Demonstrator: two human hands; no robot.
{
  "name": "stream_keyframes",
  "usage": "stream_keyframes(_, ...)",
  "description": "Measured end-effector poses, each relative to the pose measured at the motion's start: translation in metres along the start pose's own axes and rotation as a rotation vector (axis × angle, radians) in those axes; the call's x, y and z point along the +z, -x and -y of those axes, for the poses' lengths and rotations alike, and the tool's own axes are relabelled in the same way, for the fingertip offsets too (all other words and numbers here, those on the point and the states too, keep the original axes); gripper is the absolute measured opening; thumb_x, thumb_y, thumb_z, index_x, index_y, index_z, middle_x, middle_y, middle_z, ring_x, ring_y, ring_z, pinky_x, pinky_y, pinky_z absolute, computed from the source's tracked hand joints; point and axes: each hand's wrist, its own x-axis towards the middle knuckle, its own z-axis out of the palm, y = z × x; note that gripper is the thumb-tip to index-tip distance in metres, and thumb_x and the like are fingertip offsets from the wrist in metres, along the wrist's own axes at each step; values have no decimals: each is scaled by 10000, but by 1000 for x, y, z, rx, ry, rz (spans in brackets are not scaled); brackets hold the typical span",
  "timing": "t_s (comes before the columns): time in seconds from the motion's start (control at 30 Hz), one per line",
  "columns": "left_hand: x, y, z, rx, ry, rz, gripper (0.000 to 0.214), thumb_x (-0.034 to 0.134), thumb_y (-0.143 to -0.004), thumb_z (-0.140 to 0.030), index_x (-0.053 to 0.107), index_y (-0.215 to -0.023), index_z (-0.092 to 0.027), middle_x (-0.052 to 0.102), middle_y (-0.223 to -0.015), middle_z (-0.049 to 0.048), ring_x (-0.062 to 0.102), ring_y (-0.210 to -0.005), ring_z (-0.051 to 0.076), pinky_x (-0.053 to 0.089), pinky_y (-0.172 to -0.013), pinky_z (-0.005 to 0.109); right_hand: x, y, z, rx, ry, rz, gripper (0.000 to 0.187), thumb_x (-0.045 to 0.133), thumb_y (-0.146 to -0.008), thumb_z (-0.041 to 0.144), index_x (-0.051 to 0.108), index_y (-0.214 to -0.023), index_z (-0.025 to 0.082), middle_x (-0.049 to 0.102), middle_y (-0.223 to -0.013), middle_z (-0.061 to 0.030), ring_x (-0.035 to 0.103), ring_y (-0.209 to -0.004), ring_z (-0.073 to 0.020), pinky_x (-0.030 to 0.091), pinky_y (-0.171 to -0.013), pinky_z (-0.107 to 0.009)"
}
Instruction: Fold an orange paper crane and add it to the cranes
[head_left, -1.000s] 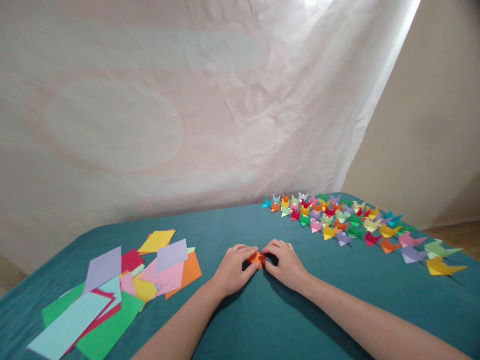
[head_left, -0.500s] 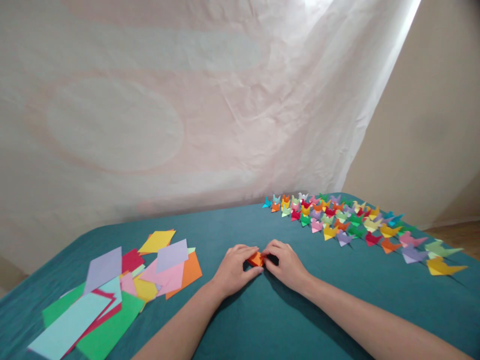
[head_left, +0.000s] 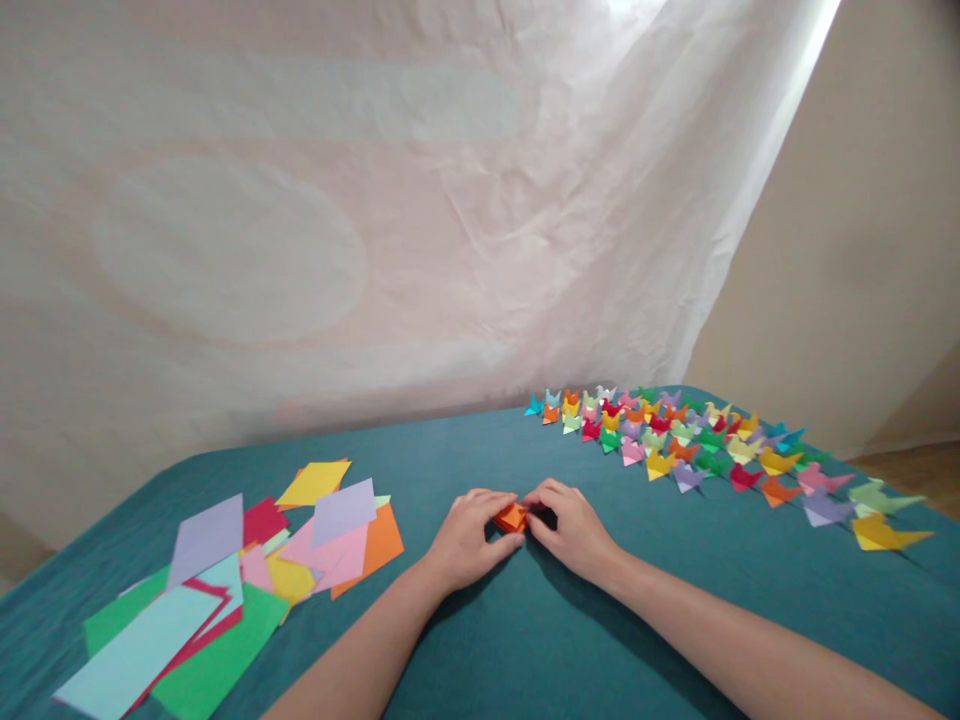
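A small folded piece of orange paper (head_left: 511,518) is between my two hands, low over the middle of the table. My left hand (head_left: 474,535) curls round its left side, fingers along the far edge and thumb along the near one. From the right, my right hand (head_left: 564,525) pinches its right end between thumb and fingertips. The fingers cover parts of the paper, so its full shape is hidden.
Loose coloured paper sheets (head_left: 217,600) lie overlapping on the left of the teal-covered table (head_left: 480,650). Rows of folded paper birds (head_left: 660,465) stand at the right and back right. A pale hanging cloth (head_left: 375,220) rises behind the table.
The fingers of my right hand have shifted slightly on the right end of the orange paper. My left hand stays practically where it was.
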Motion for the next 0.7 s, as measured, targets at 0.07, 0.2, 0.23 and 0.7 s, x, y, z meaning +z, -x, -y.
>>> stream_keyframes(0.07, 0, 0, 1, -4, 12, -7, 392, 595, -795, -336, 573, -1167, -214, 613, -1164, 56, 521, -1070, 221, 379, -939, 363, 0, 0, 1, 1, 1, 4, 136, 566, -774, 151, 643, -867, 212, 615, -852, -18, 559, -817, -167, 385, -763, -306)
stream_keyframes(0.2, 0, -1, 2, -17, 36, -17, 368, 570, -807, -293, 578, -1164, -208, 618, -1157, 55, 527, -1069, 217, 386, -942, 355, -2, -1, 2, 5, 7, 11, 116, 568, -785, 177, 646, -863, 215, 618, -849, -20, 559, -818, -170, 387, -759, -307)
stream_keyframes(0.23, 1, -1, 3, -23, 38, -18, 369, 565, -806, -286, 577, -1167, -207, 619, -1156, 58, 527, -1069, 218, 387, -941, 357, -2, -1, 3, 6, 10, 14, 112, 566, -789, 181, 646, -861, 215, 618, -848, -19, 558, -819, -171, 387, -759, -307)
stream_keyframes(0.7, 7, -5, -5, -43, -175, -20, 277, 483, -843, -182, 603, -1089, -227, 630, -1066, 49, 542, -969, 208, 421, -872, 339, 0, -1, -1, -16, -41, 35, 113, 563, -799, 179, 638, -874, 219, 630, -823, -11, 559, -796, -170, 390, -762, -309)
